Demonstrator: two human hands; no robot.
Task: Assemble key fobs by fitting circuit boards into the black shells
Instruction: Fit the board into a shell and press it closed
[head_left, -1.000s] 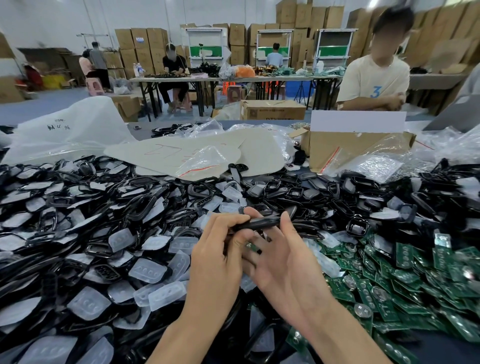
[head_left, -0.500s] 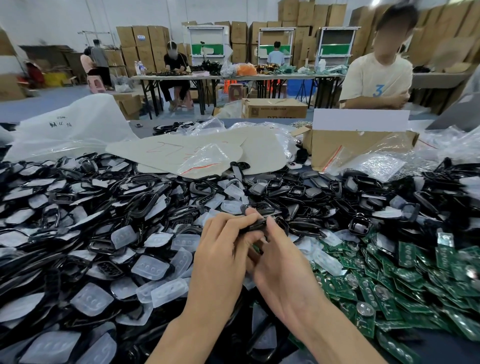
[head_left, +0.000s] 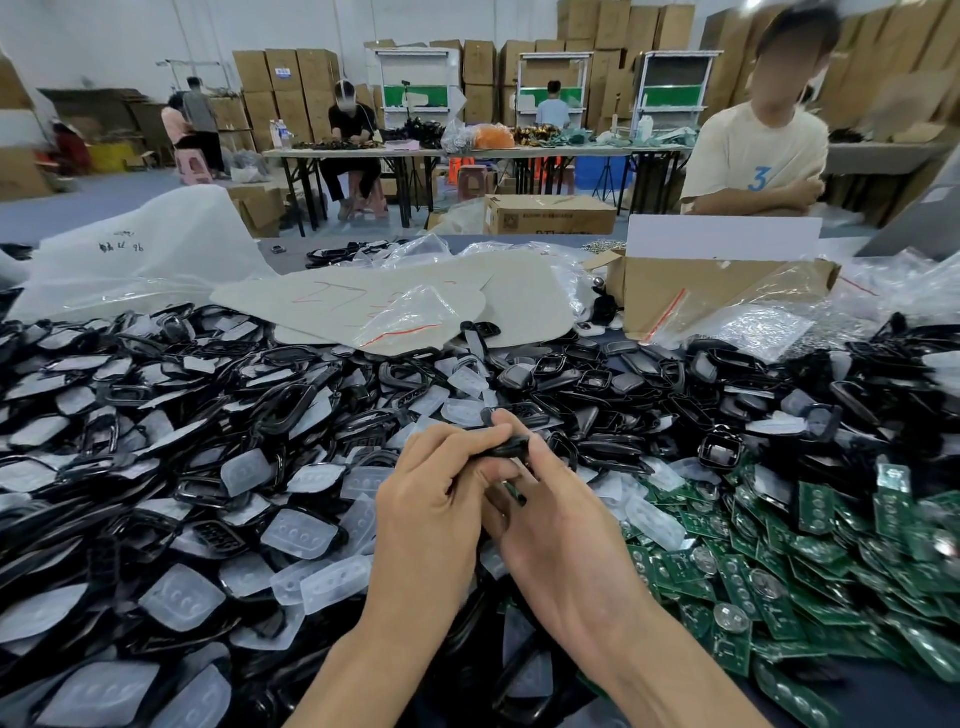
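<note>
Shell (head_left: 506, 446) pinched by left hand (head_left: 431, 514), right hand (head_left: 561, 545)

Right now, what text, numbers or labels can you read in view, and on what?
"3", blue, on the cream T-shirt of the person across the table.
Black handwriting on the white bag: illegible.
Red scrawl on the beige card sheet: unreadable.
Print on the cardboard box and blue label on a stacked carton: too small.

The left grip (head_left: 431, 499) and the right grip (head_left: 561, 530) meet over the heap, both pinching one thin black plastic key-fob shell (head_left: 506, 446) edge-on. Green circuit boards (head_left: 831, 545) lie piled to the right. Loose black shells and translucent rubber button pads (head_left: 208, 415) lie to the left.
</note>
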